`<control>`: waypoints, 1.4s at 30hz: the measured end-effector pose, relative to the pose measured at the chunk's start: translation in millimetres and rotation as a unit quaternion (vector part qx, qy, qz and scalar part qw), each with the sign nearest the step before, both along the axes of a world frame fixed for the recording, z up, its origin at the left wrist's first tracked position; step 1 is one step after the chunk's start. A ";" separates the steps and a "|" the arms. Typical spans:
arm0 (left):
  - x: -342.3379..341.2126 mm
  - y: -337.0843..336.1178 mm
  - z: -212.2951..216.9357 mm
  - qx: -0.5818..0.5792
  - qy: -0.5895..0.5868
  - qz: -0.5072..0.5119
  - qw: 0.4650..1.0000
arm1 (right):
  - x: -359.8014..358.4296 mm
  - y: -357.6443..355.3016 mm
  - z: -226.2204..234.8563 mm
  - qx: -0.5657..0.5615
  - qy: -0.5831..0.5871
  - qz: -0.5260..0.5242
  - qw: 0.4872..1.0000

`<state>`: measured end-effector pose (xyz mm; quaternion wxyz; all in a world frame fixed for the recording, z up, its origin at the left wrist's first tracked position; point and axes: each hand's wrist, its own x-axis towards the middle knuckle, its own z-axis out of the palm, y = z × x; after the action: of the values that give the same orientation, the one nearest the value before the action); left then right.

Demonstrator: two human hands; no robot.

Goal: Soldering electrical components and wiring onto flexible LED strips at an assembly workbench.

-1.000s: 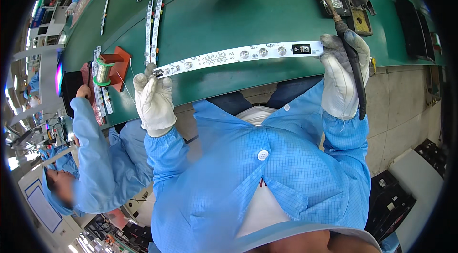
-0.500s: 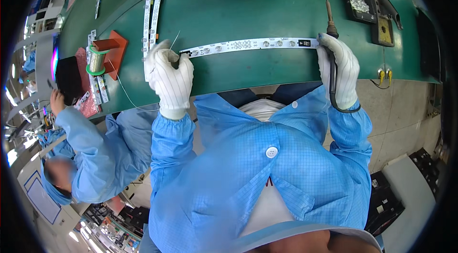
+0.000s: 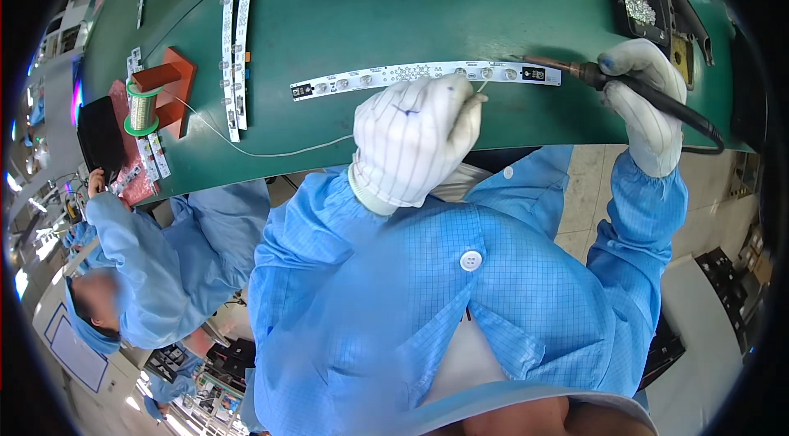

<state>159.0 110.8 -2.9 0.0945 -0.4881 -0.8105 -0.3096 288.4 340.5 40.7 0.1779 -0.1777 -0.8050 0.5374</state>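
One strand of solder wire [image 3: 271, 155] runs from a green-rimmed spool [image 3: 142, 111] to the left hand [image 3: 415, 140], which has moved rightward, its fingertips pinched around the wire, palm hidden. The white LED strip [image 3: 353, 82] lies on the green bench [image 3: 370, 9], its lower edge partly covered. The right hand [image 3: 649, 103] grips the soldering iron [image 3: 590, 73], now swung leftward, its tip's contact unclear.

Blue checked smock [image 3: 534, 288], white gloves [image 3: 411, 140]
The smock had round white buttons [image 3: 470, 261] and gathered sleeve ends [image 3: 656, 181], with a white shirt [image 3: 468, 360] showing at its open collar; thin stripes lined the left glove [image 3: 404, 147], which bore a blue mark [image 3: 408, 111], and the right glove [image 3: 654, 130] had a blue spot [image 3: 606, 63]
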 end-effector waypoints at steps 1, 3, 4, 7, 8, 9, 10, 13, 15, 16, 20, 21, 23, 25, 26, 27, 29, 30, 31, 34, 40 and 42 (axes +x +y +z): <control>-1.9 3.4 -4.1 0.026 0.072 -0.024 0.997 | -2.4 1.9 -0.3 -0.007 -0.016 0.011 1.000; -2.5 6.2 -5.7 0.014 0.069 -0.034 0.997 | -5.6 1.8 1.0 -0.030 -0.042 0.021 0.998; -1.9 7.0 -7.0 -0.005 0.058 -0.026 0.998 | -6.0 3.0 -0.3 -0.030 -0.044 0.020 0.998; -2.6 3.1 -11.3 -0.024 0.055 -0.009 0.998 | -14.4 6.8 -12.4 -0.024 -0.043 0.057 0.997; -3.3 0.1 -11.7 -0.021 0.060 -0.002 0.998 | -18.3 8.6 -18.0 0.007 -0.018 0.090 0.996; -4.1 2.3 -11.3 -0.018 0.056 -0.008 0.998 | -16.3 10.7 -17.7 0.044 -0.001 0.110 0.993; -5.1 4.5 -9.5 -0.005 0.050 -0.020 0.999 | -14.6 11.4 -15.5 0.046 -0.006 0.105 0.993; -6.3 4.7 2.5 0.005 0.017 -0.027 0.999 | -15.7 9.9 -11.5 0.044 -0.020 0.089 0.995; -12.9 4.3 12.6 0.010 -0.002 -0.030 1.000 | -16.5 5.6 -9.3 -0.014 -0.033 0.045 0.998; -15.4 3.8 16.7 0.009 -0.001 -0.028 1.000 | -17.1 5.8 -10.0 -0.015 -0.032 0.047 0.998; -20.8 5.8 15.4 -0.084 -0.019 -0.025 0.996 | -17.1 7.4 -11.6 -0.003 -0.032 0.061 0.998; -20.8 6.6 14.1 -0.093 -0.006 -0.023 0.995 | -16.3 7.4 -11.6 -0.011 -0.027 0.058 0.998; -19.6 6.5 16.6 -0.103 -0.013 -0.023 0.994 | -16.4 7.0 -11.6 -0.018 -0.024 0.058 0.998; -19.4 6.6 16.8 -0.112 -0.018 -0.024 0.993 | -16.8 8.7 -12.8 -0.024 -0.020 0.059 0.998; -19.6 6.7 15.9 -0.107 -0.017 -0.027 0.994 | -16.4 10.9 -14.0 0.015 -0.014 0.083 0.996; -20.5 6.6 14.4 -0.103 -0.015 -0.030 0.994 | -16.7 11.7 -15.5 0.054 -0.007 0.106 0.993; -21.6 7.5 11.8 -0.097 -0.017 -0.032 0.995 | -15.9 9.5 -15.7 0.042 -0.017 0.095 0.994; -21.6 8.0 11.3 -0.091 -0.020 -0.033 0.995 | -15.1 8.5 -15.0 0.029 -0.028 0.083 0.996; -21.7 8.4 11.7 -0.091 -0.022 -0.035 0.995 | -14.9 7.9 -14.3 0.029 -0.029 0.082 0.996; -22.6 4.3 15.0 -0.099 -0.056 -0.031 0.993 | -19.8 6.8 -18.3 -0.037 -0.033 0.060 0.997; -24.9 10.4 13.5 -0.092 -0.056 -0.050 0.993 | -14.8 12.5 -15.6 0.019 -0.011 0.088 0.996; -24.8 8.1 14.1 -0.110 -0.068 -0.040 0.991 | -16.2 13.3 -18.4 0.012 -0.016 0.102 0.995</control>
<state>134.2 118.9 11.2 -0.0276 -0.5050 -0.8242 -0.2548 272.2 353.8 22.3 0.1114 -0.1008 -0.8278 0.5406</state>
